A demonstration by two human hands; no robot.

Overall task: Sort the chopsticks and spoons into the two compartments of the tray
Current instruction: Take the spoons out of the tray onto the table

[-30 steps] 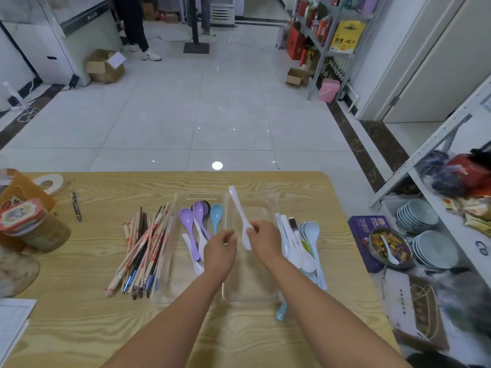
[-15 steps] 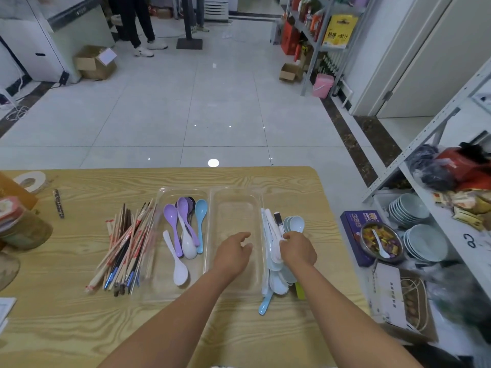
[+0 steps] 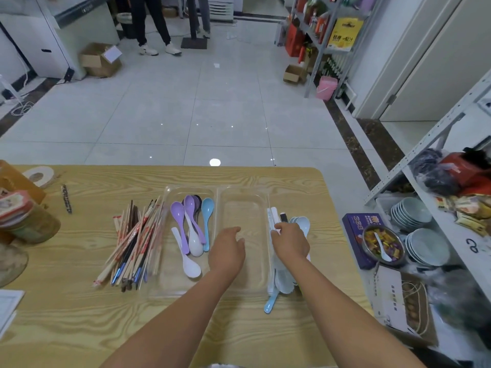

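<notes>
A clear tray with two compartments lies on the wooden table. Its left compartment holds purple, blue and white spoons; the right compartment has nothing in it. A pile of chopsticks lies left of the tray. Loose white and pale blue spoons lie just right of it. My left hand hovers over the tray's divider, fingers loosely curled, holding nothing. My right hand rests on the loose pile and pinches a white spoon handle.
A pen, a tape roll and a tin sit at the table's left. Off the right edge are a purple box, a metal bowl and a shelf with stacked plates. People's legs stand far back.
The white spoon my right hand held over the tray a second ago has left it. That hand moved right onto the loose spoon pile. My left hand shifted right over the divider.
</notes>
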